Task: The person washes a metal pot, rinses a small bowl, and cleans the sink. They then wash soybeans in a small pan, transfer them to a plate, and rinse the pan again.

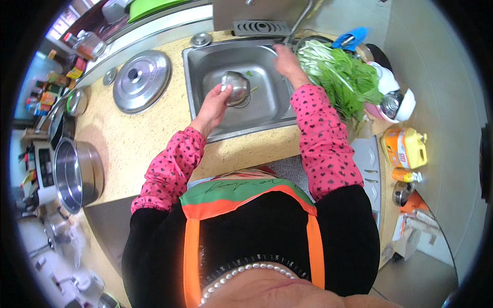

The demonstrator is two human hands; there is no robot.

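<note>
My left hand [213,106] grips a small stainless steel bowl [235,87], tilted over the drain of the metal sink [208,63]. The thumb lies on the bowl's near side. My right hand [285,63] is at the sink's far right corner, close to the base of the faucet [302,19]. Its fingers are blurred, and I cannot tell whether they hold anything. Small green leaf scraps [249,73] lie on the sink floor. Just right of that hand, a heap of leafy greens [342,73] with pale stems rests on a colander, mostly hidden beneath it.
A domed pot lid [142,81] lies on the speckled counter [154,142] left of the sink. Farther left stands a deep steel pot [79,173]. At the right are stacked bowls [404,106], a blue cloth [352,37] and a yellow detergent jug [404,148].
</note>
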